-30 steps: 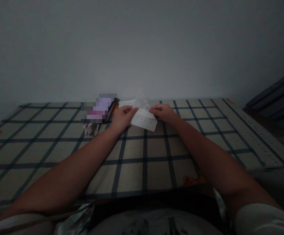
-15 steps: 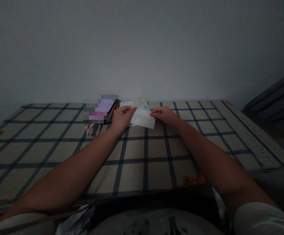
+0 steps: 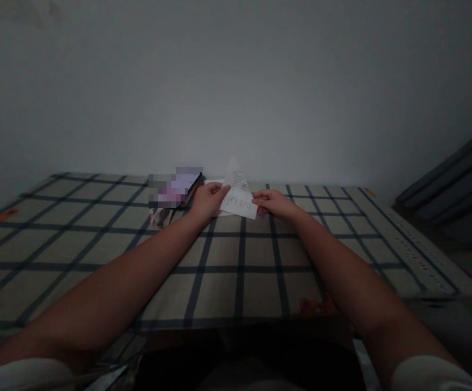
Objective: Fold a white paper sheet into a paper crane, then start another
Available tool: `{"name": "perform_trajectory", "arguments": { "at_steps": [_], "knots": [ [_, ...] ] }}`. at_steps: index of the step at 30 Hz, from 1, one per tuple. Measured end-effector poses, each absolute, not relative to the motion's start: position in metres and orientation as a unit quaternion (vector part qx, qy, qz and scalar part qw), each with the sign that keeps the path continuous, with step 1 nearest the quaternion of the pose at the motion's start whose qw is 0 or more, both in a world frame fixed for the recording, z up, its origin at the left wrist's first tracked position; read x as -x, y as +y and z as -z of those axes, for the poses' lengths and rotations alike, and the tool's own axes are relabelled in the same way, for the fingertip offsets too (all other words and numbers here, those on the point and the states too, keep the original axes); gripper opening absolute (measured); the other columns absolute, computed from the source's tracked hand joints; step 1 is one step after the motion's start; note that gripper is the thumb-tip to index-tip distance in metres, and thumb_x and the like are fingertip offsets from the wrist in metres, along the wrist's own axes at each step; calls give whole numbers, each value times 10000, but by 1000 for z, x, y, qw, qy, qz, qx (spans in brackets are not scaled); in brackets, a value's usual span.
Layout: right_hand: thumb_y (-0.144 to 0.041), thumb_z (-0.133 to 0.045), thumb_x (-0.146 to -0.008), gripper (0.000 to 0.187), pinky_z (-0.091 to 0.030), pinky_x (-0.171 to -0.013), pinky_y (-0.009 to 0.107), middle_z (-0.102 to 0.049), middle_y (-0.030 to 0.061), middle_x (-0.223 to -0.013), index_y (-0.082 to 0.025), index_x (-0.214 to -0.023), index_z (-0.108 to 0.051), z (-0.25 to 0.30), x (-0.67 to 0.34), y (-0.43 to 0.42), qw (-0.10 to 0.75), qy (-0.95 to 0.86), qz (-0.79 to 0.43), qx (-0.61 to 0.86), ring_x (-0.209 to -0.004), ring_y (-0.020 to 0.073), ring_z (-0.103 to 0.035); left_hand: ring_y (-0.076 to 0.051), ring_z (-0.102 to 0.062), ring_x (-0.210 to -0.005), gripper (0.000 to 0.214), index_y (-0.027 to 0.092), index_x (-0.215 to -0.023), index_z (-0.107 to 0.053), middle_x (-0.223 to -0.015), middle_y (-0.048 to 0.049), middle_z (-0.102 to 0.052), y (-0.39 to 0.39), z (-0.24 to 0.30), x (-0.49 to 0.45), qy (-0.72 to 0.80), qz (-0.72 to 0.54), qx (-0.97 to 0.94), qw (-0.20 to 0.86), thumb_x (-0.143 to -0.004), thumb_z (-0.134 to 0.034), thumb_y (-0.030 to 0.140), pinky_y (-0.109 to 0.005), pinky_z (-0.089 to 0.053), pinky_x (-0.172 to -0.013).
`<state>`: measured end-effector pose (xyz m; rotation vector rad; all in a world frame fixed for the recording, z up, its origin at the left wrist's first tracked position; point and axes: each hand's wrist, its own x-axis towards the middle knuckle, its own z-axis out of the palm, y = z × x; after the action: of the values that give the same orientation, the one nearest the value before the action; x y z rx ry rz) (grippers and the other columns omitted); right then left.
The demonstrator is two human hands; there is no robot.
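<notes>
A white printed paper slip (image 3: 239, 200) is held between both hands at the far middle of a checked tablecloth (image 3: 97, 244). My left hand (image 3: 208, 199) pinches its left edge with closed fingers. My right hand (image 3: 272, 202) pinches its right edge, fingers curled. The slip's upper part is bent upward toward the wall. Another white sheet (image 3: 214, 184) lies flat behind the hands.
A blurred lilac and pink item on a dark case (image 3: 174, 188) lies left of my left hand, with a pale strap (image 3: 158, 217) below it. A grey wall rises behind the table. Dark slats (image 3: 455, 184) stand at the right. The room is dim.
The slip and both hands have sunk closer to the cloth and the paper looks folded shorter. The view has tilted up a little.
</notes>
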<state>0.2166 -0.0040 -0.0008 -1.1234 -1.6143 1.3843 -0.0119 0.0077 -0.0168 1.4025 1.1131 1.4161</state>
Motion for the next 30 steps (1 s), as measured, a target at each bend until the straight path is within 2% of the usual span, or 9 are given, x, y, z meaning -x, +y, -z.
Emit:
{"name": "perform_trajectory", "arguments": {
  "at_steps": [6,9,11,14,18,21,26,30],
  "knots": [
    [-201,-668,-814,91,-375,-452,200,-592,-43,-566,-157,-893,-679,0,-223,-5,384,-661,-512,391,-461,68,-493,-155,-621,-623,360,153,-768,-681,-732,-47,-700,4,14,12,443,-566,-558,414,-683,-794,484,-254,-464,-568],
    [-314,-674,-843,147,-345,-455,210,-541,-52,-522,-168,-852,-680,2,-226,-2,364,-687,-501,381,-458,74,-461,-166,-638,-641,369,153,-777,-684,-756,-58,-713,2,13,11,439,-550,-562,434,-672,-805,486,-268,-482,-587],
    [-416,-666,-862,259,-390,-499,217,-578,-28,-576,-164,-802,-673,4,-225,1,377,-691,-491,373,-507,80,-498,-154,-620,-599,360,156,-759,-677,-719,-49,-702,-1,14,9,442,-524,-569,455,-667,-814,476,-261,-468,-563],
    [-421,-705,-821,277,-471,-600,234,-667,6,-726,-161,-915,-712,5,-220,0,423,-666,-484,379,-615,99,-570,-160,-630,-601,382,153,-791,-693,-738,-60,-716,-4,16,8,434,-474,-607,468,-679,-821,495,-260,-465,-554],
    [-362,-751,-772,226,-472,-630,223,-680,10,-780,-159,-861,-703,6,-214,-3,457,-613,-528,370,-681,101,-587,-169,-644,-631,380,154,-806,-703,-765,-71,-724,-4,19,7,422,-438,-648,459,-696,-817,500,-254,-454,-547],
    [-334,-790,-735,218,-472,-639,215,-656,-1,-731,-150,-767,-676,10,-215,-3,450,-589,-568,358,-677,94,-587,-148,-615,-594,355,161,-760,-683,-717,-53,-701,-1,20,8,419,-423,-659,460,-700,-810,487,-240,-427,-524],
    [-323,-824,-726,227,-536,-782,269,-708,44,-833,-145,-802,-705,14,-218,0,449,-559,-603,349,-778,121,-648,-166,-630,-606,378,162,-774,-695,-735,-74,-714,4,24,12,420,-412,-689,424,-721,-788,525,-248,-427,-519],
    [-341,-808,-756,211,-532,-743,260,-703,35,-817,-157,-801,-717,14,-214,2,476,-553,-579,363,-733,109,-630,-178,-651,-630,387,160,-807,-718,-767,-91,-728,6,24,14,415,-411,-697,416,-733,-784,534,-253,-440,-531]
  ]
}}
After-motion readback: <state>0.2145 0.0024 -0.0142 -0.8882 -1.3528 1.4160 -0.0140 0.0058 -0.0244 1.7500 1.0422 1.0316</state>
